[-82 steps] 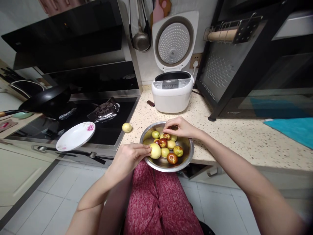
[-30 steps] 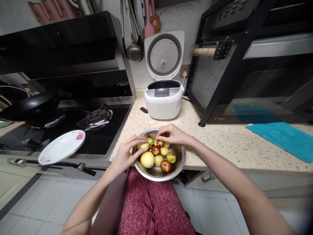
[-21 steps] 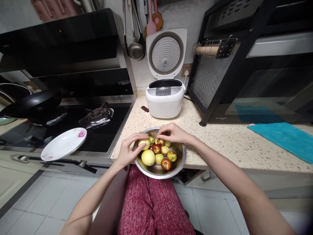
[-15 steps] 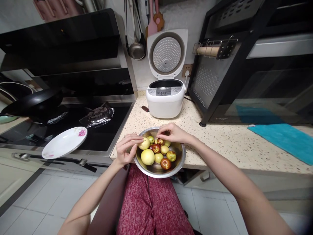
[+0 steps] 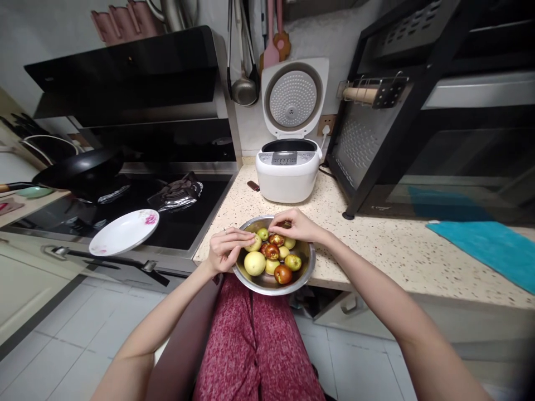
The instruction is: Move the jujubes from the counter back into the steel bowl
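A round steel bowl (image 5: 307, 268) at the counter's front edge holds several jujubes, some pale yellow-green, others mottled or fully brown-red. My left hand (image 5: 228, 249) reaches over the bowl's left rim. Its fingers lie together, their tips on a pale jujube (image 5: 253, 243) beside a larger pale one (image 5: 254, 263), with the thumb bent below. My right hand (image 5: 296, 225) is over the far rim, thumb and fingertips closed in a pinch just above a mottled red jujube (image 5: 276, 239). Whatever is between those fingertips is hidden. A brown-red jujube (image 5: 283, 274) lies nearest me.
Behind the bowl stands a white rice cooker (image 5: 288, 177) with its lid raised. To the left, a white floral plate (image 5: 124, 233) sits at the edge of the gas stove (image 5: 175, 225), near a black wok (image 5: 79, 170). A black rack (image 5: 355, 184) and a blue cloth (image 5: 485, 248) are at the right.
The camera view has shifted slightly, moving the surroundings to the right in the picture. Both hands stay at the bowl in nearly the same pose, and the jujubes keep their arrangement.
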`<state>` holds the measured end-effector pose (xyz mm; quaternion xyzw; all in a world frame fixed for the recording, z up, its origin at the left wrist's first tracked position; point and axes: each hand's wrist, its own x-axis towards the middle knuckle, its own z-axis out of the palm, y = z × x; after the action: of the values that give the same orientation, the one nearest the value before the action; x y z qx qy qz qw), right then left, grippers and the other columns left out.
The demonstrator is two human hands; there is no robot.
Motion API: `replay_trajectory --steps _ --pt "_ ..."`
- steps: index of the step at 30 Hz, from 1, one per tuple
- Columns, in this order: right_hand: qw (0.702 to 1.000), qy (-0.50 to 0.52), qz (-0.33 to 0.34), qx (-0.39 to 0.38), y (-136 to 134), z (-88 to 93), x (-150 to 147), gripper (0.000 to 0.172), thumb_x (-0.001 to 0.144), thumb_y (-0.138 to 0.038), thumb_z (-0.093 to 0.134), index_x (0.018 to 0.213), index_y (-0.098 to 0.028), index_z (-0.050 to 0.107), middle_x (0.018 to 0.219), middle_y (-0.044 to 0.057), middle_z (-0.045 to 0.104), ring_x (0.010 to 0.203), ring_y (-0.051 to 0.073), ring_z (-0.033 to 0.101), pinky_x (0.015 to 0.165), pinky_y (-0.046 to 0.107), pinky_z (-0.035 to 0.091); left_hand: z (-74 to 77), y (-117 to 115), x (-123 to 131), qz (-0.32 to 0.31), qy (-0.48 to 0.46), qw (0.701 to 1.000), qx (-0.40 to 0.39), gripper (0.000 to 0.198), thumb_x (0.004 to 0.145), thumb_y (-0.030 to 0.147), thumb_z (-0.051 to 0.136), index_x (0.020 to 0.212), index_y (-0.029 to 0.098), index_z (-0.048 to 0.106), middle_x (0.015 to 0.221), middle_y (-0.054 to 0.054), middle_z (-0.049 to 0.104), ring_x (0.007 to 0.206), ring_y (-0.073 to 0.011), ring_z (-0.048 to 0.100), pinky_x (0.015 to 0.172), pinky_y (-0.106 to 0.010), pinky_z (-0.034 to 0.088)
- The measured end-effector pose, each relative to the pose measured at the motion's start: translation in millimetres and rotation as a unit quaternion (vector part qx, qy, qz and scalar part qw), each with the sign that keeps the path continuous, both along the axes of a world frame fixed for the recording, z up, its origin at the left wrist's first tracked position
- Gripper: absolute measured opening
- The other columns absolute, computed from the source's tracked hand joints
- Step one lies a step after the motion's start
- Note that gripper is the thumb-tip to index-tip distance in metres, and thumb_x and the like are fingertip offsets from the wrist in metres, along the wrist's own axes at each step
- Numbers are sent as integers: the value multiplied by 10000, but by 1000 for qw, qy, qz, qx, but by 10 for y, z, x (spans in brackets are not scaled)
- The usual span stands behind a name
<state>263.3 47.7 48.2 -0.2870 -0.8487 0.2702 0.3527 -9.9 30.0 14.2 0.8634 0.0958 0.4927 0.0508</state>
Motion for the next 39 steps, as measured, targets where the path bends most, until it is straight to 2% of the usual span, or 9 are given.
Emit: replay_trajectory --steps 5,12,15,20,26,39 --pt "1000 0 -2 -5 12 -15 2 211 925 -331 699 868 -163 814 859 71 808 770 183 720 747 293 536 -9 15 -20 -8 20 1000 3 385 1023 240 431 1190 176 773 1084 -131 818 1056 -245 779 878 -428 652" --pt "1000 -17 7 -5 3 -11 20 237 941 -358 692 894 -160 813 877 72 808 786 184 725 770 297 549 -32 20 -70 -25 100 994 22 565 1080 431 267 1325 183 710 1283 -136 755 1287 -283 674 1017 -493 615" --pt "998 -36 36 -30 -17 46 46 225 939 -360 702 939 -167 817 927 76 813 840 192 740 817 307 564 -54 20 -72 -29 103 994 23 586 1085 438 239 1355 174 687 1300 -146 744 1275 -280 678 1016 -487 612" --pt "996 -45 54 -60 -68 143 73 196 937 -344 716 999 -189 820 996 76 816 913 203 749 873 333 567 -92 21 -67 25 42 999 3 514 1085 366 292 1353 158 677 1196 -143 780 1176 -269 709 971 -472 601" --pt "995 -49 61 -60 -70 98 55 198 941 -355 717 999 -196 821 994 75 813 915 206 743 881 347 561 -59 14 -76 34 57 996 -65 536 1100 399 259 1294 191 713 1226 -119 775 1234 -262 686 1043 -489 556" --pt "996 -50 50 -47 -28 37 44 217 944 -363 705 973 -180 817 968 82 808 891 208 726 857 343 547 -30 27 -101 23 108 994 -6 630 1099 491 189 1374 184 665 1304 -147 738 1255 -262 683 1050 -461 559"
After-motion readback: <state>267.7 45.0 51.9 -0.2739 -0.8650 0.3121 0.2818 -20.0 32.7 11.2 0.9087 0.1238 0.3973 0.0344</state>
